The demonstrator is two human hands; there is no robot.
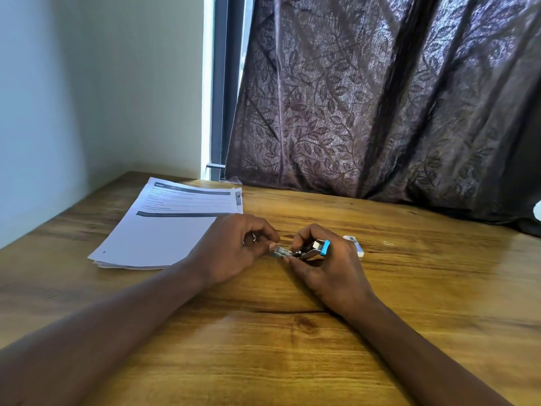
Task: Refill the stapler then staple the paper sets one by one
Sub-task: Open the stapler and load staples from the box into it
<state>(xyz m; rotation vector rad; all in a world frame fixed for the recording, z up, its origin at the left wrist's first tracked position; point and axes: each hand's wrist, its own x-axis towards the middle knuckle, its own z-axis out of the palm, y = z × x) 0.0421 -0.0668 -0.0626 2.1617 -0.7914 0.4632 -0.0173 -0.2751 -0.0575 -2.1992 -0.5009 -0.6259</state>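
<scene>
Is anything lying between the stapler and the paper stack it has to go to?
Nothing on the table does. Only the left hand, holding the stapler itself, lies between it and the paper stack.

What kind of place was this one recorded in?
Likely a home study or bedroom desk: a wooden table in a corner, a leaf-patterned curtain over a window, and a stack of printed papers.

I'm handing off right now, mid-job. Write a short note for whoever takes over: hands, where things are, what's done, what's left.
Left hand: pinches the stapler's metal front end.
Right hand: grips the stapler body, blue end up.
Paper stack: on the table, left of the hands.
Small box, likely staples: just right of the right hand.
Done: refill begun; can't tell if staples are in.
Left: close the stapler, staple each set.
</scene>
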